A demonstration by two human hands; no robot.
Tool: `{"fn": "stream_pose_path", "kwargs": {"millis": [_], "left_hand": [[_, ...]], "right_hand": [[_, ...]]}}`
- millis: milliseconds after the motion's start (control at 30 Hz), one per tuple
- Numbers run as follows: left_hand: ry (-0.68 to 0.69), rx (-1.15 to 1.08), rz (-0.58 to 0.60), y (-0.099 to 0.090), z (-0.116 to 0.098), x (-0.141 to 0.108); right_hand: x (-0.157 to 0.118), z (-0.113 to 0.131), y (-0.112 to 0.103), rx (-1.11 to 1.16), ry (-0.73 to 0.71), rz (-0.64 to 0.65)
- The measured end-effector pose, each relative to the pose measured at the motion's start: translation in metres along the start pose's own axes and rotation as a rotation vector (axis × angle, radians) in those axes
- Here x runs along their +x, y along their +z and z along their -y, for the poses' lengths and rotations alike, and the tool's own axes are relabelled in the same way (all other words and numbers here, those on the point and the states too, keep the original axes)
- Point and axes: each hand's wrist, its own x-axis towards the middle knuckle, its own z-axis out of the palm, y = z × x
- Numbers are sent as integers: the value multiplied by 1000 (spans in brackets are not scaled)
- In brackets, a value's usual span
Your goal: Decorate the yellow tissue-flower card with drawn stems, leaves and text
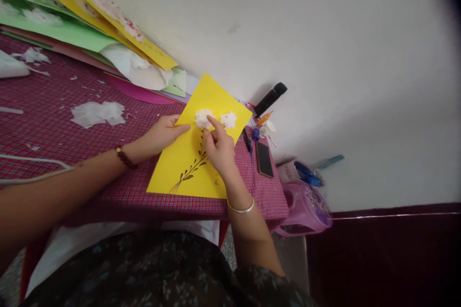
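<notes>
A yellow sheet of card point(173, 160) lies tilted on the table, bearing a drawn dark stem with leaves. Two white tissue-paper flowers, a left flower point(202, 119) and a right flower point(228, 119), sit on its upper part. At the card's left edge, my left hand point(163, 134) grips it, thumb on top and the other fingers underneath. Over the middle of the card is my right hand point(220, 148), index finger stretched out to the left flower and seeming to touch it. Its thumb stands apart, the other fingers are curled, and nothing shows in it.
Several decorated cards point(144, 48) lean on the wall at the back left. Torn tissue point(98, 114) and scraps lie on the checked tablecloth point(118, 153). Right of the card are a pen point(247, 140), a phone point(264, 159) and a black bottle point(271, 99). A pink stool point(306, 208) stands beside the table.
</notes>
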Motion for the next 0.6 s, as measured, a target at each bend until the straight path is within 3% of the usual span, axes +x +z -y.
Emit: {"fn": "stream_pose_path", "kwargs": {"millis": [133,267,333,467,600], "left_hand": [[-15,-58,-39,-9,-8,4],[9,-118,-34,-32,-17,17],[16,-118,-67,-45,-19,26],[27,-120,-155,-66,-17,41],[13,-105,-148,-73,-11,46]], "right_hand": [[8,-16,-16,147,24,-257],[21,-45,-20,322,136,-469],[26,-58,-15,426,242,-453],[29,-69,5,606,432,-246],[27,-73,25,614,426,-147]]}}
